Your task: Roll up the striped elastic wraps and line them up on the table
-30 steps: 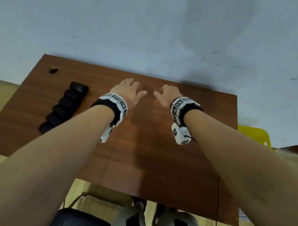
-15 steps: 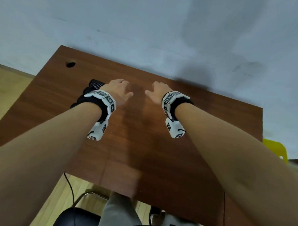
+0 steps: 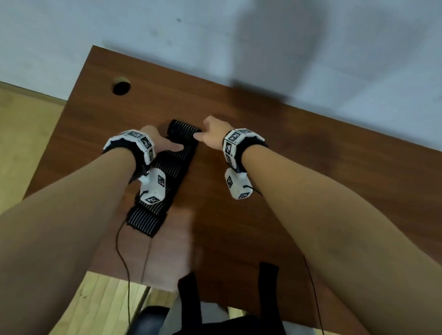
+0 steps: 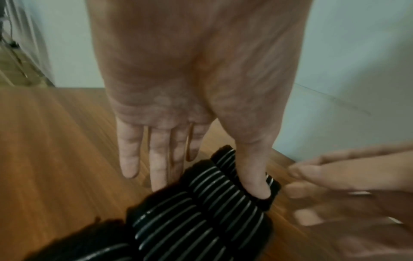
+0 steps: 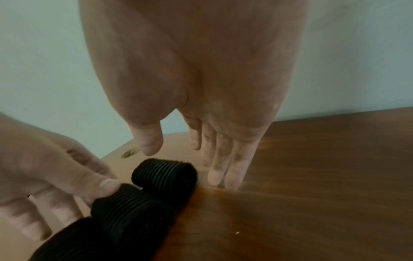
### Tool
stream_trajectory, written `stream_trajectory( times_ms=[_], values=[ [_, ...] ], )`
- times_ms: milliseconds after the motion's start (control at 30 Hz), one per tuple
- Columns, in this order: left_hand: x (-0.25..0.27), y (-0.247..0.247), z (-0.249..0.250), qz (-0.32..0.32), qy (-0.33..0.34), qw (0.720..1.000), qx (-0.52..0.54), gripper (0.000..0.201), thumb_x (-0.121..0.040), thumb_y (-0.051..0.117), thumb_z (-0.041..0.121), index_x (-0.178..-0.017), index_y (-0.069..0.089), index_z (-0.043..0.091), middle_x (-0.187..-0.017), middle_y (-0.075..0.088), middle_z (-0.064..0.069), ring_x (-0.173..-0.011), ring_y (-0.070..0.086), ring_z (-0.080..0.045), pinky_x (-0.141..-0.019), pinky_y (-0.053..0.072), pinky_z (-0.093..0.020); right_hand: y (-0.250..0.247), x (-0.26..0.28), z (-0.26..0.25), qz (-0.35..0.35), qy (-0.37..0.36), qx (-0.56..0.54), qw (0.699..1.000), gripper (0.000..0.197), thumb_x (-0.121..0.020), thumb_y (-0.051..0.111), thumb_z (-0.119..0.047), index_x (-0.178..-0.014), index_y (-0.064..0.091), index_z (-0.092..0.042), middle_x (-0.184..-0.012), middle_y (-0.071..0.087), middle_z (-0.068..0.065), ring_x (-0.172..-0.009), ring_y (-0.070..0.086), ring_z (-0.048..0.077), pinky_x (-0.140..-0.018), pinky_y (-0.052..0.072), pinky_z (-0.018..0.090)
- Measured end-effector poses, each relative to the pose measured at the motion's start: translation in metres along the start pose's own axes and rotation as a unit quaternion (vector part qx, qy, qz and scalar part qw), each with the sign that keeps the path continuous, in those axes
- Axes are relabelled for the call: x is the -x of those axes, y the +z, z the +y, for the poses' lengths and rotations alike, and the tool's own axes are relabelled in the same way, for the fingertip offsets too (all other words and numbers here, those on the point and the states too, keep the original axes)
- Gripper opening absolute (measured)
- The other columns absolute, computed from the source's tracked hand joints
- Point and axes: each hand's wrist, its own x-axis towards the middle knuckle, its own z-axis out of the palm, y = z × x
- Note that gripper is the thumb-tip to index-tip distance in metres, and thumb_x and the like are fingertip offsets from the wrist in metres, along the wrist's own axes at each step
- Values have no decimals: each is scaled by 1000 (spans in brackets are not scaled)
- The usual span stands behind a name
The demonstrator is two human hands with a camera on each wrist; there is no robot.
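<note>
Several rolled black wraps with thin white stripes lie side by side in a row point(image 3: 164, 175) on the brown table point(image 3: 314, 195). My left hand point(image 3: 169, 144) is at the row's far end with straight fingers, and its thumb point(image 4: 254, 183) rests on the rolls there. The far roll point(image 3: 183, 131) point(image 5: 165, 174) lies between both hands. My right hand point(image 3: 203, 131) is open; its fingertips point(image 5: 218, 174) touch the table just right of that roll and its thumb hovers above it. Neither hand grips a roll.
A round cable hole point(image 3: 121, 88) sits in the table's far left corner. The pale wall runs right behind the table's far edge. Thin cables point(image 3: 122, 259) hang over the near edge, above a chair and wooden floor.
Both hands have moved left from the bare middle of the table to the far end of the row of rolls. The head view has swung and now looks more steeply down.
</note>
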Motion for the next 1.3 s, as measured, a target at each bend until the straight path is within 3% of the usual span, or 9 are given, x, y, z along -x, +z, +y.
stream_trajectory(
  times_ms=[133, 233, 367, 433, 533, 700, 833, 1067, 1300],
  values=[
    [-19, 6, -5, 21, 21, 999, 17, 72, -79, 81, 58, -121, 61, 2, -114, 69, -16, -98, 67, -33, -87, 58, -44, 19, -27, -14, -25, -12, 14, 1000, 77, -101, 59, -45, -162, 23, -16, -162, 36, 13, -137, 50, 33, -106, 48, 40],
    [-28, 10, -14, 16, 25, 996, 79, 53, -75, 85, 57, -80, 52, 16, -92, 68, -9, -94, 71, -34, -89, 61, -49, 26, -41, -17, -16, -21, 34, 999, 65, -100, 60, -44, -156, 37, -18, -156, 40, 14, -133, 52, 33, -106, 48, 42],
    [-29, 11, -19, 10, 46, 990, 132, 51, -72, 88, 55, -78, 56, 14, -92, 72, -9, -89, 73, -33, -87, 62, -51, 30, -45, -16, 1, -54, 51, 997, 44, -98, 63, -35, -138, 56, -18, -131, 56, 12, -112, 61, 29, -95, 52, 41],
    [-25, 12, -18, 1, 57, 988, 142, 51, -77, 86, 52, -89, 58, 11, -103, 70, -11, -93, 72, -32, -86, 62, -50, 30, -44, -14, -2, -45, 51, 998, 45, -98, 61, -34, -140, 54, -18, -134, 52, 13, -116, 58, 30, -97, 52, 44],
    [-18, 10, -24, 3, 100, 991, 85, 72, -89, 70, 60, -139, 53, 12, -128, 65, -9, -111, 66, -29, -89, 59, -45, 33, -38, -12, 20, -44, 95, 994, 68, -98, 57, -50, -156, 35, -21, -156, 34, 12, -144, 34, 35, -113, 41, 50],
    [0, 21, -81, 63, 240, 968, -43, 62, -105, 37, 58, -160, 26, 31, -167, 22, 8, -152, 26, -17, -118, 33, -40, 56, -21, -18, 50, -159, 190, 968, 104, -88, 47, -81, -165, 2, -28, -172, -12, 6, -158, -10, 31, -127, 2, 57],
    [11, 62, -131, 33, 315, 948, 23, 68, -105, 28, 61, -164, 4, 36, -170, -4, 18, -156, -2, -1, -126, 11, -34, 82, -17, -21, 26, -184, 279, 942, 122, -75, 42, -96, -164, -7, -29, -169, -24, 11, -155, -21, 39, -122, -5, 66],
    [16, 114, -132, 69, 345, 916, 195, 71, -103, 25, 61, -164, 5, 30, -170, -4, 17, -155, -4, 5, -126, 7, -27, 92, -16, -17, 29, -178, 335, 925, 126, -70, 41, -100, -165, -1, -30, -169, -24, 14, -154, -21, 42, -121, -3, 69],
    [25, 148, -92, 120, 322, 882, 321, 86, -94, 14, 80, -163, 14, 27, -168, 5, 20, -155, 2, 3, -123, 7, -15, 80, -10, -3, 9, -187, 339, 922, 118, -74, 47, -94, -164, 3, -32, -169, -23, 12, -155, -20, 38, -124, -4, 64]
  ],
)
